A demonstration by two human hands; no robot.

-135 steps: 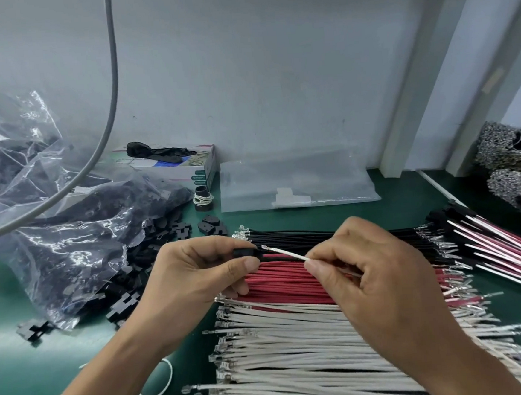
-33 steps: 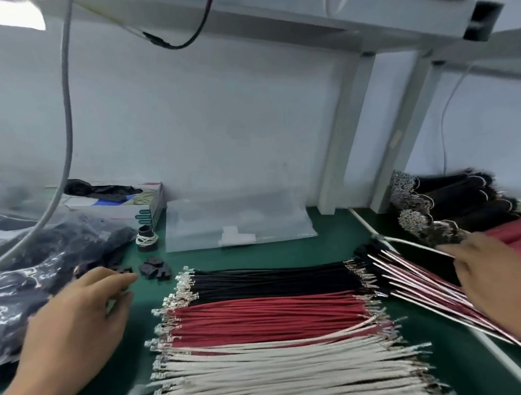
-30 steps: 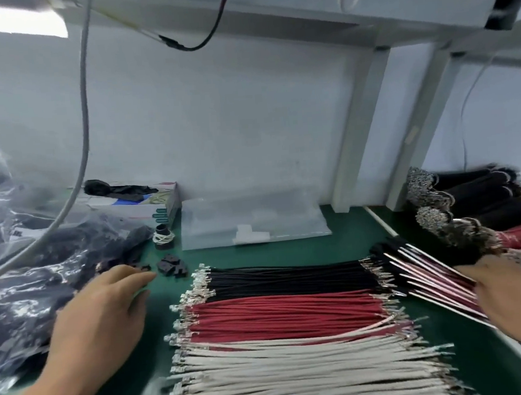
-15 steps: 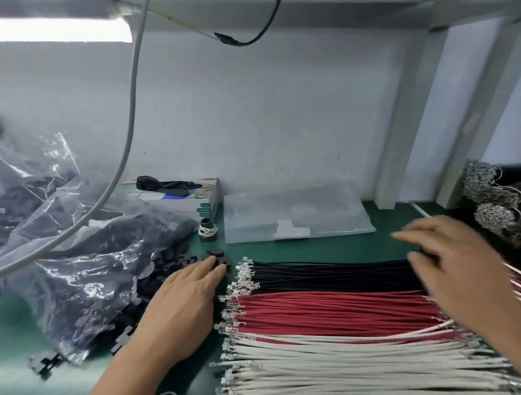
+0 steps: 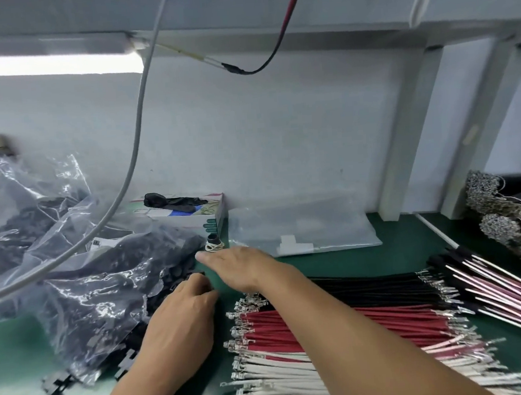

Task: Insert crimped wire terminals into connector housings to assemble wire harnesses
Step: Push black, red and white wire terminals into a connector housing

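Head view: loose connector housings (image 5: pixel 179 284) spilled from the plastic bag (image 5: pixel 82 283) are being picked at by the left hand (image 5: pixel 182 325), fingers curled; whether one is pinched cannot be told. The right hand (image 5: pixel 236 267) is stretched flat above, crossing the terminal wires (image 5: pixel 356 323), which could be snagged and scattered.

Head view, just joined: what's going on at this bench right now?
A person is between harnesses. The left hand has its fingertips at the loose black connector housings spilling from the plastic bag; whether it grips one is hidden. The right hand reaches across, fingers extended. Black wires, red wires and white wires lie untouched.
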